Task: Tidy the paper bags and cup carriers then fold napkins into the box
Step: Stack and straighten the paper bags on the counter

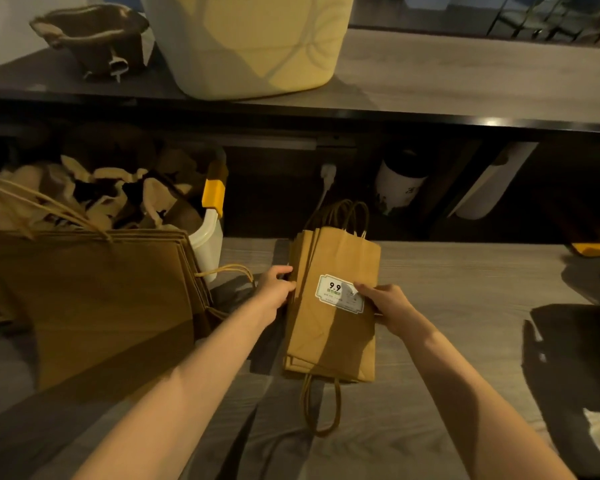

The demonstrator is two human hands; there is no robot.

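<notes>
We hold a flat brown paper-bag stack [329,327], white label up, long axis vertical in frame; left hand [277,285] and right hand [387,301] fingers pinch its edges.

I'm looking down on a grey wood-grain counter [447,271], dim, with warm light falling in patches across it. Above runs a dark shelf [430,81] with a glossy black front edge catching a highlight. Under it, in deep shadow, I see a white plug [327,173] and its cord. Top right, dark chair frames [548,15], blurred.
</notes>
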